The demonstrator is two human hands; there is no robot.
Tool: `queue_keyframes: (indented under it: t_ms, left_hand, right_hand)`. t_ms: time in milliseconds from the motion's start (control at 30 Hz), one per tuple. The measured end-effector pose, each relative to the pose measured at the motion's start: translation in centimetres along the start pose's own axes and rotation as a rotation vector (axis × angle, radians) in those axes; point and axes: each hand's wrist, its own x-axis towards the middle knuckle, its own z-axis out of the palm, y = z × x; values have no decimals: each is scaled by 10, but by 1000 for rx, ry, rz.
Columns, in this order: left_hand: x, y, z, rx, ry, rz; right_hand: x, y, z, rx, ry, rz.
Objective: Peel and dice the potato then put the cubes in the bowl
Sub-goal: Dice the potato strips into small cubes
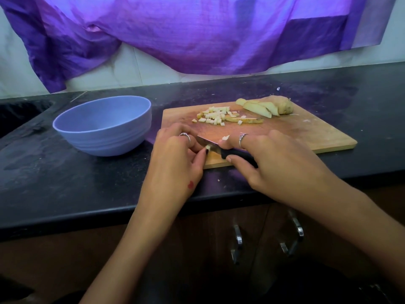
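A wooden cutting board (306,132) lies on the black counter. My right hand (269,159) grips a black-handled knife (232,152) whose blade crosses the board's near left corner. My left hand (177,159) pinches a small potato piece (207,147) against the blade. A pile of pale potato cubes (215,116) sits at the board's middle back. Potato slices and an uncut potato chunk with skin (282,105) lie at the far right. An empty blue bowl (105,126) stands left of the board.
A black sink basin (19,115) is set into the counter at the far left. Purple cloth (197,34) hangs on the wall behind. Cabinet doors with metal handles (293,233) are below the counter edge.
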Motion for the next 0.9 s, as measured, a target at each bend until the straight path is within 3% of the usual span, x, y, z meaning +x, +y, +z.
queue_keyframes:
  t_ms: [333, 900]
  left_hand:
    - [-1, -1, -1, -8, -7, 11]
    - [1, -6, 5, 18, 18, 71]
  right_hand:
    - [-16, 0, -1, 112, 106, 56]
    - [3, -4, 9, 134, 8, 65]
